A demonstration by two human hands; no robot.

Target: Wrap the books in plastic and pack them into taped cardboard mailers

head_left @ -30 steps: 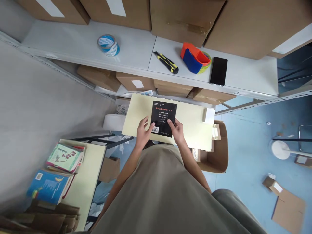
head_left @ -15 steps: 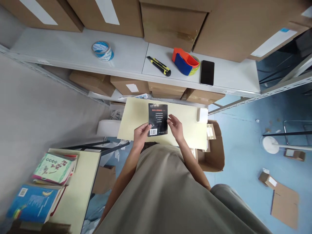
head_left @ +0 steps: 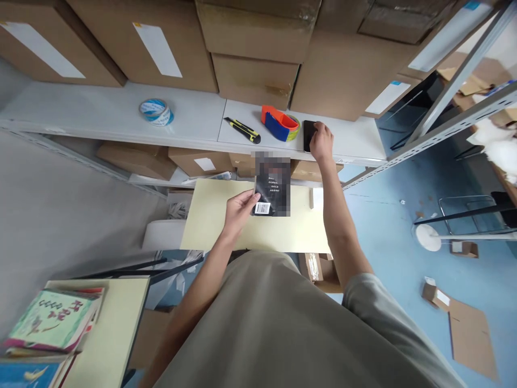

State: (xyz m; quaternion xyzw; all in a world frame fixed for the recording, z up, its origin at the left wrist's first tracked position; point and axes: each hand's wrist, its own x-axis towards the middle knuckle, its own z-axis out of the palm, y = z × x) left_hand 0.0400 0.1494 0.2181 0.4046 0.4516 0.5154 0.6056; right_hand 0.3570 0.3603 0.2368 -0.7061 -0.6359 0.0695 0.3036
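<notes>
The left hand (head_left: 238,210) has its grip clamped on the lower left of the dark book (head_left: 273,188), above the tabletop (head_left: 218,215); the right hand (head_left: 322,142) is at the phone (head_left: 308,134) on the shelf (head_left: 189,105), its grip impossible to tell. So near the shelf's front edge, the phone is best handled by its sides, with the book kept steady.

The place looked like a stockroom or packing area, for brown cardboard boxes (head_left: 177,40) with white labels (head_left: 157,49) lined a grey metal shelf (head_left: 194,116) that also carried a blue-and-white tape roll (head_left: 157,113) and a yellow-and-black utility knife (head_left: 243,130).
</notes>
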